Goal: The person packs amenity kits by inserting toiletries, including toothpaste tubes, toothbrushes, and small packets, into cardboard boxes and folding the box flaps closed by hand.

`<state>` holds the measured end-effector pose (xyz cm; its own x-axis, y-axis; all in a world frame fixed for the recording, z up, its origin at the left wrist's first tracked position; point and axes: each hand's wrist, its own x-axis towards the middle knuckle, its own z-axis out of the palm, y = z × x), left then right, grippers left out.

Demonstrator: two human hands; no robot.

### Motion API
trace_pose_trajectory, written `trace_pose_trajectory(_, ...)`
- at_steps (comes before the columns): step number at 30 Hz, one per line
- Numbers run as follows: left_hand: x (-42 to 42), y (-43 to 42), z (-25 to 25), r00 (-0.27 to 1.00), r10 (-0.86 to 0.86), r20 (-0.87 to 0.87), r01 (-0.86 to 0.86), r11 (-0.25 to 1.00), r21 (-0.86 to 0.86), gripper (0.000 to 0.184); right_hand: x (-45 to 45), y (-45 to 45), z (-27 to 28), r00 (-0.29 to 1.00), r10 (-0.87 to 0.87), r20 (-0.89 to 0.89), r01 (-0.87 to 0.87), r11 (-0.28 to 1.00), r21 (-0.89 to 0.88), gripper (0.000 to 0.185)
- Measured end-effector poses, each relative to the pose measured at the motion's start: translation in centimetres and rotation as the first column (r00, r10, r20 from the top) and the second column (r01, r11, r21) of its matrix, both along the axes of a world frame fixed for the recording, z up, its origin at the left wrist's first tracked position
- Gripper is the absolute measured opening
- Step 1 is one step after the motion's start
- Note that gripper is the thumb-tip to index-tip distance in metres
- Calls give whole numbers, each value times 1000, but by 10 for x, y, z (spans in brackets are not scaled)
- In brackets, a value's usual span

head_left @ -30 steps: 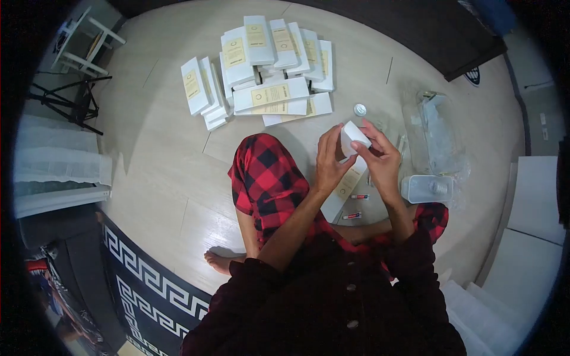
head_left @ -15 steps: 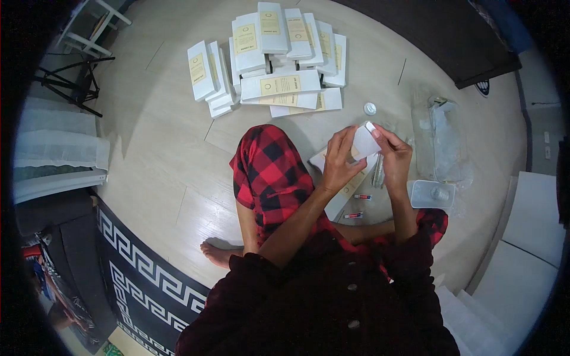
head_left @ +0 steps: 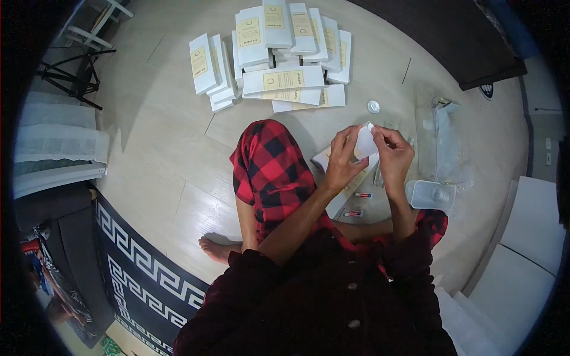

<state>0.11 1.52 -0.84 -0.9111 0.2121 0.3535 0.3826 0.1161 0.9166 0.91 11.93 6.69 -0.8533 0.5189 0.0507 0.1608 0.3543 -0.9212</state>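
Note:
A small white box [head_left: 365, 143] is held up between both hands. My left hand [head_left: 343, 159] grips its left side, with the thumb along the lower edge. My right hand [head_left: 393, 151] pinches its upper right corner, where a flap shows. Under the hands, partly hidden, lies a long white box [head_left: 338, 202] with a cream label. Two small tubes, one upper [head_left: 364, 195] and one lower [head_left: 354, 213], rest beside it. A round clear-and-silver item [head_left: 373, 107] sits on the floor beyond my hands.
Several labelled white boxes [head_left: 283, 80] are piled ahead. At the right are a translucent tub [head_left: 415, 194] and a clear plastic bag [head_left: 446, 142]. A dark piece of furniture [head_left: 439, 35] stands at the upper right. My bent knee [head_left: 270, 154] is left of my hands.
The small box has been turned and tilted in my hands since the earliest frame, and my right fingers have moved to its upper corner. The view has shifted slightly.

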Motion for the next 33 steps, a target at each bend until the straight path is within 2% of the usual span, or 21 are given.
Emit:
trace_pose_trajectory(10, 1, 1, -1, 1000, 14, 16, -14, 1000, 15, 84, -6, 0, -1, 998, -40, -42, 40, 999, -9, 12)
trace_pose_trajectory(15, 1, 1, 1, 1000, -12, 27, 11, 1000, 17, 84, -8, 4, 6, 998, -8, 60, 10, 1000, -27, 13)
trace_pose_trajectory(19, 0, 1, 0, 999, -14, 33, 13, 999, 39, 85, -9, 7, 0, 998, 1, 58, 0, 1000, -10, 14)
trace_pose_trajectory(21, 1, 1, 1, 999, 3, 41, -3, 1000, -2, 85, -8, 7, 0, 998, 68, 0, -68, 994, 80, 12)
trace_pose_trajectory(25, -3, 0, 2, 995, 29, 98, -32, 999, 23, 83, 0, -4, -1, 984, 163, -67, -151, 975, 161, 15)
trace_pose_trajectory(27, -2, 1, 2, 996, 90, 6, -90, 996, -12, 81, 4, -7, -7, 959, 248, -137, -161, 876, 455, 23)
trace_pose_trajectory(28, -2, 1, 3, 996, 87, 7, -87, 996, -11, 81, 7, -10, -6, 960, 245, -136, -159, 876, 455, 23)
trace_pose_trajectory(30, -6, 0, 7, 990, 142, 10, -143, 990, 18, 80, 7, -16, -3, 965, 220, -141, -172, 941, 292, 24)
trace_pose_trajectory(31, -7, -1, 11, 990, 144, 6, -144, 989, 18, 80, 8, -15, -5, 964, 222, -145, -173, 941, 292, 24)
trace_pose_trajectory(32, -7, -2, 15, 990, 135, 28, -136, 990, 40, 80, 10, -13, -9, 975, 146, -168, -144, 989, 20, 25)
trace_pose_trajectory(33, -6, -3, 16, 991, 124, 50, -127, 990, 63, 81, 11, -13, -11, 984, 65, -168, -107, 961, -254, 25)
